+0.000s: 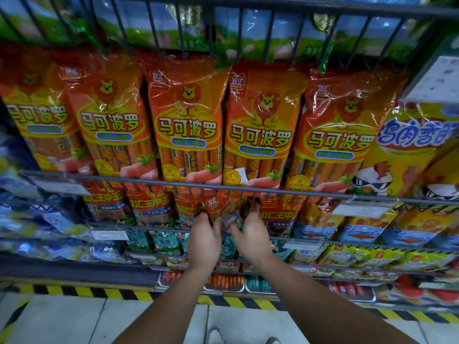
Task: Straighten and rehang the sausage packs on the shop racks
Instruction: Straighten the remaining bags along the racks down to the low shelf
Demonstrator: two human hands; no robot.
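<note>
Both hands are up at the second row. The left hand (pixel 204 240) pinches one edge of a red sausage pack (pixel 218 206) and the right hand (pixel 253 235) curls round the other. The pack sits crooked, its top tucked just under the grey rail (pixel 99 178), between its red neighbours (pixel 151 204). This looks like the rehanging step, part done. Next, the top needs squaring up to a peg and sliding on. Whether the hole has caught, I cannot tell.
</note>
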